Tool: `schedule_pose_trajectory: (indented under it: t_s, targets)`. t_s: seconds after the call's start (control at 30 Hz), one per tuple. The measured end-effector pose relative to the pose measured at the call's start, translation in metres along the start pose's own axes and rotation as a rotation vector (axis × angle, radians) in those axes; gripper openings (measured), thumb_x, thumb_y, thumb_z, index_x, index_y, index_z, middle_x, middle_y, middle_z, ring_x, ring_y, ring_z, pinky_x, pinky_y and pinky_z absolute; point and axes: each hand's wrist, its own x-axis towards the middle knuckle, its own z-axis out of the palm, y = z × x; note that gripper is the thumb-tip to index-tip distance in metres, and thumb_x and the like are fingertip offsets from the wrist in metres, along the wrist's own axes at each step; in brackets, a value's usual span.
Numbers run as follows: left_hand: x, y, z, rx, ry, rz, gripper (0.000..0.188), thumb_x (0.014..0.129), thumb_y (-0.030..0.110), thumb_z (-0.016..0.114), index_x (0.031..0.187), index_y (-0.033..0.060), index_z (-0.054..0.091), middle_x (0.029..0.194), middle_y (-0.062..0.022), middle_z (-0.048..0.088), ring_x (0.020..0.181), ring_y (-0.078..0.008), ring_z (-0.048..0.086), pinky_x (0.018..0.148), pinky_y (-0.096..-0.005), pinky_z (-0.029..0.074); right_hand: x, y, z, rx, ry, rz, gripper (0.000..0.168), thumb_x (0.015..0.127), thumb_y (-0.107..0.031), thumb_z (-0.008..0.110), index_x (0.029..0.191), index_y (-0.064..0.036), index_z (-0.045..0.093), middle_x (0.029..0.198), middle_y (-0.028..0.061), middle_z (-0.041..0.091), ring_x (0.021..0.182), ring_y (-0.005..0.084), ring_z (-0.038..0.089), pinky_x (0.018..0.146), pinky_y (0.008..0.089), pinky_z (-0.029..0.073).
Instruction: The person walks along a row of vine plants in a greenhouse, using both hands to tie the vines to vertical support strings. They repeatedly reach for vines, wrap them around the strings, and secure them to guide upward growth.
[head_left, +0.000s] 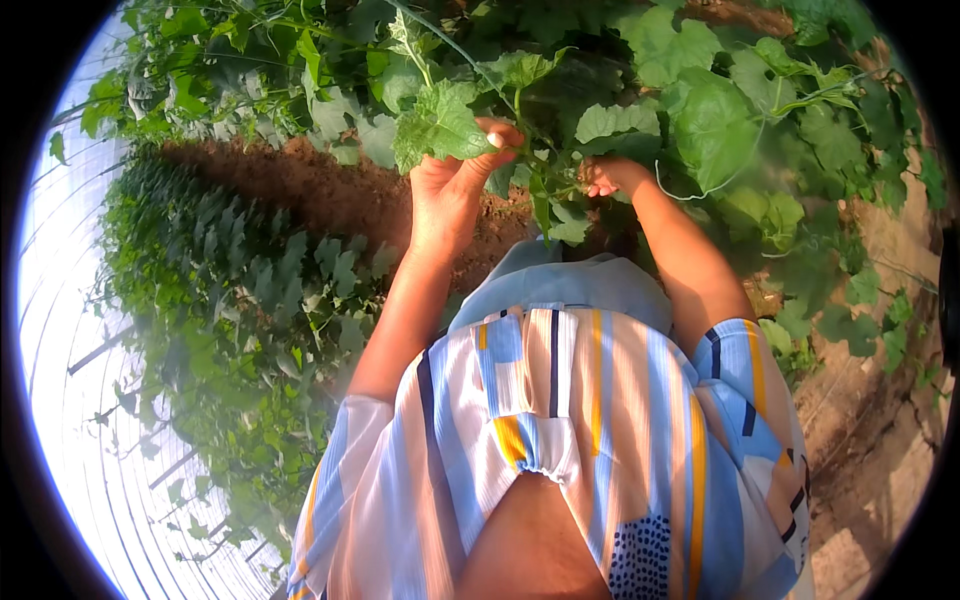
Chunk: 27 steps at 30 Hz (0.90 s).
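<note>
Before me grows a leafy climbing vine with broad lobed leaves (441, 124). My left hand (465, 165) is raised at the vine, thumb and fingers pinched together near an upright green stem (517, 105); whether the stem is between them is hard to tell. One large leaf partly covers that hand. Lower and to the right, my right hand (611, 176) reaches in among the stems, its fingertips partly hidden by foliage, so its hold cannot be made out. A thin blue-green string (457, 46) runs down to the stem between the hands.
Another dense row of vines (247, 277) stands at the left, with bare brown soil (300, 180) between the rows. Leaves and a pale looped string (694, 196) lie close to my right forearm. Cracked dry ground (862, 442) shows at the right, a ribbed translucent greenhouse cover (82, 300) at far left.
</note>
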Motion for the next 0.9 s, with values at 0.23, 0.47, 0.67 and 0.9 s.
schedule_pose_trajectory:
  t_s: [0.23, 0.47, 0.67, 0.9]
  targets:
    - [-0.008, -0.005, -0.005, 0.058, 0.049, 0.009, 0.014, 0.088, 0.013, 0.057, 0.098, 0.0021, 0.059, 0.097, -0.0105, 0.062, 0.094, -0.0197, 0.06, 0.082, -0.032, 0.049, 0.006, -0.018, 0.017, -0.798, 0.255, -0.125, 0.054, 0.072, -0.027, 0.058, 0.121, -0.006, 0.048, 0.083, 0.0137, 0.063, 0.077, 0.0256, 0.061, 0.064, 0.0388, 0.047]
    - [-0.013, -0.004, -0.001, 0.114, 0.118, 0.057, 0.015, 0.088, 0.012, 0.057, 0.098, 0.0004, 0.058, 0.097, -0.0115, 0.062, 0.093, -0.0195, 0.059, 0.082, -0.0313, 0.049, -0.02, -0.014, 0.028, -0.568, 0.444, 0.037, 0.038, 0.075, -0.023, 0.063, 0.106, -0.004, 0.054, 0.102, 0.0151, 0.059, 0.092, 0.0294, 0.058, 0.075, 0.0382, 0.048]
    - [-0.009, -0.014, 0.0, 0.147, 0.139, 0.08, 0.014, 0.088, 0.012, 0.059, 0.097, 0.0021, 0.058, 0.098, -0.0093, 0.062, 0.094, -0.0168, 0.059, 0.084, -0.0294, 0.048, -0.087, -0.034, 0.082, -0.403, 1.041, -0.373, 0.042, 0.075, -0.03, 0.067, 0.108, -0.009, 0.052, 0.103, 0.0078, 0.054, 0.087, 0.0287, 0.059, 0.071, 0.0382, 0.047]
    - [-0.003, -0.013, 0.015, 0.089, 0.11, 0.046, 0.014, 0.087, 0.013, 0.059, 0.096, 0.0024, 0.058, 0.097, -0.0095, 0.062, 0.091, -0.0158, 0.059, 0.082, -0.0275, 0.048, -0.107, -0.097, 0.093, -0.482, 0.976, -0.475, 0.04, 0.072, -0.034, 0.07, 0.098, -0.011, 0.051, 0.095, 0.0103, 0.052, 0.087, 0.0311, 0.057, 0.069, 0.0418, 0.047]
